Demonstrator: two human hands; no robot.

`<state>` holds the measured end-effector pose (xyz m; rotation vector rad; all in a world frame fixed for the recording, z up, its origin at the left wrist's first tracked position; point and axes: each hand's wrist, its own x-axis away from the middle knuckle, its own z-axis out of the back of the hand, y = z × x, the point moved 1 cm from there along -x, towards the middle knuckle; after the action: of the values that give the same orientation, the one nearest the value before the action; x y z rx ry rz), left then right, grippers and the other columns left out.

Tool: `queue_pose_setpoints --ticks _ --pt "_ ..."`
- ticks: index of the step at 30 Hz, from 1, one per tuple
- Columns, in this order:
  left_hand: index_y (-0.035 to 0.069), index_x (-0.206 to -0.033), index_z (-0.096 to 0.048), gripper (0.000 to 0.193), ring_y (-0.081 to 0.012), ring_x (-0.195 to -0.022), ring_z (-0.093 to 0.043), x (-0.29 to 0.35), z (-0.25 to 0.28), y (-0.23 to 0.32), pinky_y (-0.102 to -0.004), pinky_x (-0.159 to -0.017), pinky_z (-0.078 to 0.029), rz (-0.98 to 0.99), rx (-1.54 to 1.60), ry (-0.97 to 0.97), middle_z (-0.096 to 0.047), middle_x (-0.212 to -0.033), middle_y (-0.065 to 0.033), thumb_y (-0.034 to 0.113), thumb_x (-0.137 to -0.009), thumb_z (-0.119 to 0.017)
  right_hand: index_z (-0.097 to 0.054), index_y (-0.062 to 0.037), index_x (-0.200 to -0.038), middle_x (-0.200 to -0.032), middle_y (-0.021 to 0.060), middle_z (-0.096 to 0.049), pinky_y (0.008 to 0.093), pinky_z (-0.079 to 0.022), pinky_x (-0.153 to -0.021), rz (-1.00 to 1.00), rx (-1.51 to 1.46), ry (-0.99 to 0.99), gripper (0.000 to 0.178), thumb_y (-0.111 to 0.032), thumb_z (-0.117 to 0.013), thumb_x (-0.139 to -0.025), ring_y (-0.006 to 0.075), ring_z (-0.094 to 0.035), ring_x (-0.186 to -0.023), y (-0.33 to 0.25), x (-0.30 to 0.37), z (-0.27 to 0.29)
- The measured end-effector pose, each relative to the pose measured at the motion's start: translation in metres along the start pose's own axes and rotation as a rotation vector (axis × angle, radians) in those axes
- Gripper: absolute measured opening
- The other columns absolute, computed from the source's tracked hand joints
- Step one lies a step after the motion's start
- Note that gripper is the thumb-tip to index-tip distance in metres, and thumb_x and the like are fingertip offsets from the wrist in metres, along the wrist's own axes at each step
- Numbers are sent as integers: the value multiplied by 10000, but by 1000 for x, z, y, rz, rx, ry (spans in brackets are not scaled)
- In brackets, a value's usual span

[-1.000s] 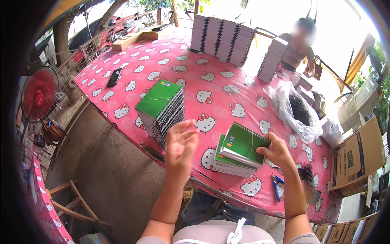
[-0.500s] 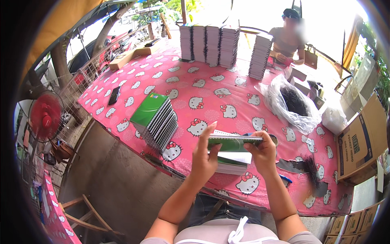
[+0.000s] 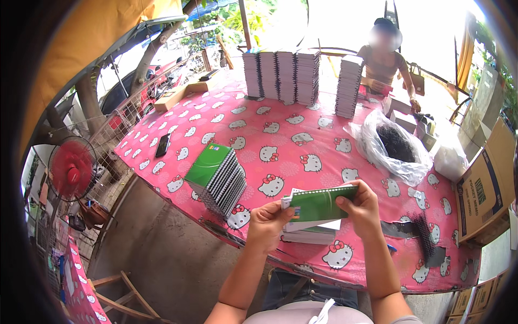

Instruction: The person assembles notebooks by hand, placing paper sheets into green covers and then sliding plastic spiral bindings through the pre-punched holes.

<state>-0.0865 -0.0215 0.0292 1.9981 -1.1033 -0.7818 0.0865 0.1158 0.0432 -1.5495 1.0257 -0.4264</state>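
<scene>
Both my hands hold a green-covered notebook [image 3: 319, 205] above the near edge of the table. Small punched holes run along its upper edge, and white sheets poke out at its left. My left hand [image 3: 271, 222] pinches the left end, thumb on the cover. The right hand [image 3: 362, 209] grips the right end the same way. Just beneath lies a low pile of unbound notebooks [image 3: 308, 236], partly hidden by the held one. To the left stands a stack of green spiral notebooks [image 3: 218, 178] with black coils along the side.
Tall notebook stacks [image 3: 280, 76] stand at the far side, near a co-worker [image 3: 382, 67]. A plastic bag [image 3: 386, 171] holds black coils [image 3: 395, 143]. More black coil [image 3: 424, 237] lies at right beside a cardboard box [image 3: 485, 178]. A phone [image 3: 162, 146] and red fan [image 3: 73, 167] are left.
The notebook has turned from nearly edge-on to showing its green cover, and both hands have lowered slightly with it. The co-worker's one hand has reached out toward the boxes. My view has shifted.
</scene>
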Motion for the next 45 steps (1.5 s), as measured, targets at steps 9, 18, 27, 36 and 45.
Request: queue_pose_setpoints --ticks 9,18,27,36,45 --pt "-69 -1057 -667 201 -107 -790 -637 -3 -12 4 -240 -685 -526 99 55 5 -694 -891 -64 59 -904 -649 -586 -11 -966 -884 48 -671 244 -521 -703 -15 -27 102 218 -12 -736 -807 90 -620 -778 -8 7 17" --pt "-31 -1013 -676 171 -41 -710 -567 -13 -3 -3 -189 -638 -462 -73 -273 118 -672 -822 -8 81 -885 -685 -578 -5 -981 -910 58 -666 252 -521 -734 -34 -124 66 232 -25 -735 -812 107 -630 -819 -9 11 12" --pt "40 -779 -597 203 -62 -637 -547 -20 -3 -13 -234 -556 -472 -57 -136 167 -623 -685 0 162 -848 -743 -588 2 -1020 -918 65 -673 275 -527 -744 -119 -190 65 298 -67 -765 -791 130 -639 -820 2 13 23" --pt "22 -1379 -376 752 -281 -1269 -429 -24 29 -13 -414 -1082 -309 -286 -1136 196 -471 -1339 -156 179 -770 -789 -601 -15 -980 -837 74 -666 293 -488 -716 -112 591 204 263 -33 -736 -755 144 -625 -767 13 5 32" --pt "84 -1496 -190 784 -183 -1092 -531 -15 -2 -9 -322 -926 -452 -456 -934 -79 -477 -1285 -153 -107 -852 -594 -453 -57 -1037 -971 37 -539 269 -432 -808 80 262 -51 372 80 -686 -782 109 -514 -926 32 11 0"
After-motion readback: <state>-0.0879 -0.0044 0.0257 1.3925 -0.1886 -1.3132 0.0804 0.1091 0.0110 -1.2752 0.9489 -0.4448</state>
